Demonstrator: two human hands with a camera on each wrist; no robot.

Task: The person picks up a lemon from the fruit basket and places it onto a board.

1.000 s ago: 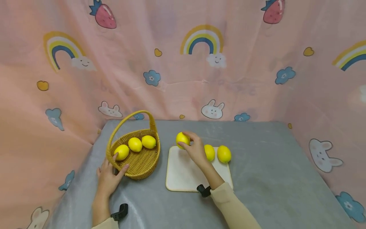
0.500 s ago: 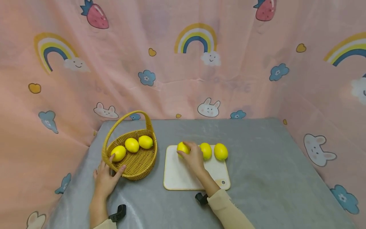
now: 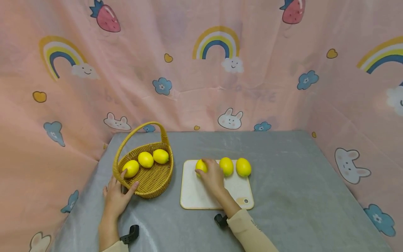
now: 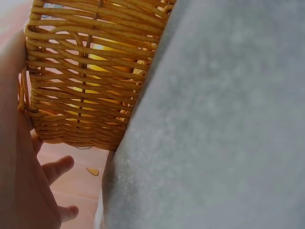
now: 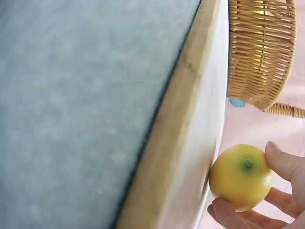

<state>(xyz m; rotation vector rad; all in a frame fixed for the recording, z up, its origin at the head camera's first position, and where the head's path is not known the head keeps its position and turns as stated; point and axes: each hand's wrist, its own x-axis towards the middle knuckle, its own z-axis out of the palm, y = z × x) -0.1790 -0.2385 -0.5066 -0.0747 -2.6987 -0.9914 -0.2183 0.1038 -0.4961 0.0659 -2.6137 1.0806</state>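
Just to the right of my right hand (image 3: 214, 178), two lemons (image 3: 244, 167) sit on the white board (image 3: 198, 197). The nearer one is so close to my knuckles that it gets in the way on that side. By my left hand (image 3: 115, 199) is the yellow basket (image 3: 154, 193), and three more lemons (image 3: 145, 159) lie in it, one right by my pointing finger. The tall handle (image 3: 164, 135) goes up over them, past my left fingers. Beyond both hands hangs a pink cloth (image 3: 189, 101) with bunnies and rainbows.

My right thumb and fingers are curled round a yellow lemon (image 5: 240, 176), and it touches the board. My left hand is spread wide, with the thumb and a finger on the basket's rim. I can't tell how hard it presses.

A second ago my right hand had its lemon up higher, by the board's far edge. Now it's down on the board. My left hand is in the same spot at the basket.

The board's left edge is a little way left of my right hand, and its near edge runs under my right arm. Between my hands is a strip of grey table (image 3: 170, 224), and lots more table spreads out right of the two lemons
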